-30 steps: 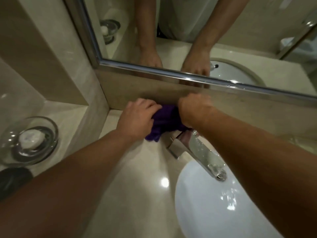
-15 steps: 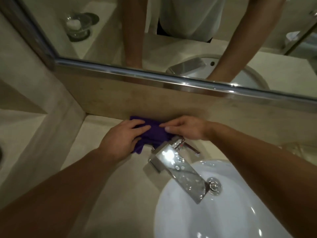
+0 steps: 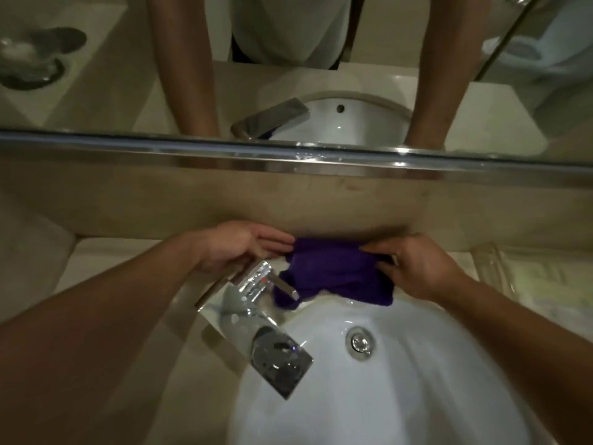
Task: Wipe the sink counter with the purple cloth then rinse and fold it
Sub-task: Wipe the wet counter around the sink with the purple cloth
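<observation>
The purple cloth (image 3: 337, 273) lies bunched on the back strip of the beige counter (image 3: 134, 332), behind the chrome faucet (image 3: 256, 319), and its lower edge hangs over the rim of the white sink (image 3: 401, 380). My right hand (image 3: 420, 268) grips the cloth's right end with curled fingers. My left hand (image 3: 240, 245) is flat and extended, its fingertips touching the cloth's left edge, just behind the faucet handle.
A backsplash and a chrome-framed mirror (image 3: 288, 155) rise right behind the cloth. A clear plastic-wrapped item (image 3: 529, 277) lies on the counter to the right. The drain (image 3: 359, 342) is in the basin. A glass soap dish (image 3: 29, 62) shows in the mirror.
The cloth has slid right along the back strip, from left of the faucet to behind and right of it. My right hand now grips its right end; the view shifted right.
</observation>
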